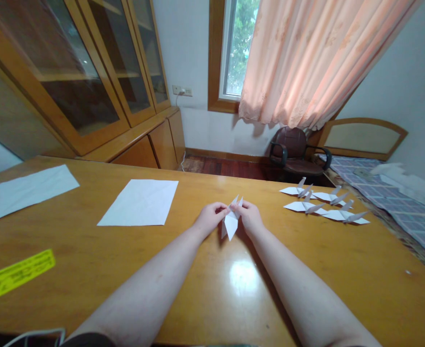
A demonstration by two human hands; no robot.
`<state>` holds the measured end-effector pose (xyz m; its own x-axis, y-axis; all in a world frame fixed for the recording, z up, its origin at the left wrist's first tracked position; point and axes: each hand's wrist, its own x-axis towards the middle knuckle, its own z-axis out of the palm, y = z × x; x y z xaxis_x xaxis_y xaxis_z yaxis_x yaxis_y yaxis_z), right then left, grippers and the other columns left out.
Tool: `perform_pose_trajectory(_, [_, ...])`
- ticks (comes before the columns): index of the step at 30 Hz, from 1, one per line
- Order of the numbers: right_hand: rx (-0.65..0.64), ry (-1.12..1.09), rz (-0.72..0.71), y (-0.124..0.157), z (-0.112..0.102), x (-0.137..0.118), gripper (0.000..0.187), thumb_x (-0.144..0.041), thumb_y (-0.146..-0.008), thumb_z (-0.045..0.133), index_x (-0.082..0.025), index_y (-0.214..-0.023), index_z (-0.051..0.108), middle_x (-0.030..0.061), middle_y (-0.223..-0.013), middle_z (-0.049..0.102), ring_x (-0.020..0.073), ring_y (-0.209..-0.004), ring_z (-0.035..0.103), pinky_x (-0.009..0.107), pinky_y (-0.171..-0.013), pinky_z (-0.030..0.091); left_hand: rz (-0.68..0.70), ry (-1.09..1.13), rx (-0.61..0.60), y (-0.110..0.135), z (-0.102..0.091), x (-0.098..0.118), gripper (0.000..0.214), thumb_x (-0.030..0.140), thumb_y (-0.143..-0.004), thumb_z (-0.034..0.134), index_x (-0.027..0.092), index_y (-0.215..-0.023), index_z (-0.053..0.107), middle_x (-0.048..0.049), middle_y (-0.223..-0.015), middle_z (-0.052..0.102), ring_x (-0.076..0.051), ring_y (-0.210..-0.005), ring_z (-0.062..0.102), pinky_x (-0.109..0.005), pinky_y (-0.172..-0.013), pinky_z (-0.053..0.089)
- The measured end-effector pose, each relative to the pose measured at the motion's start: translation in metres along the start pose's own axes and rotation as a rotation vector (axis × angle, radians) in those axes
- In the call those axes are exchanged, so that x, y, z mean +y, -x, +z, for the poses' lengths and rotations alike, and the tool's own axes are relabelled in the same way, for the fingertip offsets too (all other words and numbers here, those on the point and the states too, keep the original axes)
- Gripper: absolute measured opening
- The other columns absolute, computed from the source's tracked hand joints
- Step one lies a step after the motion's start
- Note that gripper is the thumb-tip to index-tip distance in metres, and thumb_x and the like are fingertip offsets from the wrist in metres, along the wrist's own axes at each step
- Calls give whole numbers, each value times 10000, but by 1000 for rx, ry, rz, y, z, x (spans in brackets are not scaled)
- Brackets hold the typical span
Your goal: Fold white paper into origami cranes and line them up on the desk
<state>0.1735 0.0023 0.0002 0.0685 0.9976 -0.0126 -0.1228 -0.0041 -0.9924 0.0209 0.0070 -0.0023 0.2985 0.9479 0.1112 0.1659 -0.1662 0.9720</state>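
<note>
A partly folded white paper crane is held just above the table, its points showing above and below my fingers. My left hand pinches it from the left side. From the right, my right hand grips the same paper near its upper points. The fingertips of both hands meet close together at its middle, and the fold under them is hidden. Several finished white paper cranes stand in two rows at the table's right far side.
A white paper sheet lies left of my hands, with another sheet farther left. A yellow label with writing and a white cable are near the left front. Beyond the wooden table are a chair and a bed.
</note>
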Motion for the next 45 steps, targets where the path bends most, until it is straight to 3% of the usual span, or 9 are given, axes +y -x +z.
perform_pose_trajectory(6, [-51,-70,4,1,1,4,186,-334,-624,722,-158,-653,668,-13,-603,606,115,-564,491,251,-584,357,-19,-42,19,1,-3,5,247,379,-754,602,148,-786,683,-41,-770,693,-180,-737,618,-276,-686,454])
perform_pose_trajectory(16, [-18,-209,43,-4,-3,8,175,-293,-585,751,-165,-632,642,-15,-602,594,117,-557,496,255,-571,360,-26,-33,-50,0,-3,4,241,378,-738,619,146,-768,674,-39,-743,684,-164,-690,605,-272,-653,449])
perform_pose_trajectory(27, [6,-234,76,-4,-4,4,298,-314,-585,755,-178,-530,496,-51,-488,498,87,-465,428,227,-477,301,-47,5,-93,4,0,9,208,354,-716,636,148,-724,665,-22,-702,658,-147,-650,578,-260,-623,432])
perform_pose_trajectory(34, [-9,-227,77,-3,-3,-1,253,-332,-607,740,-162,-556,560,-41,-499,500,79,-463,415,226,-467,285,-42,19,-96,3,0,5,213,359,-727,628,147,-730,653,-13,-685,642,-131,-630,561,-244,-606,420])
perform_pose_trajectory(45, [-15,-364,189,-3,-1,-2,355,-262,-543,737,-206,-517,388,-81,-447,394,85,-420,379,238,-430,297,-41,-17,-175,4,-1,9,199,341,-700,646,143,-698,655,-13,-671,634,-130,-624,548,-243,-596,416])
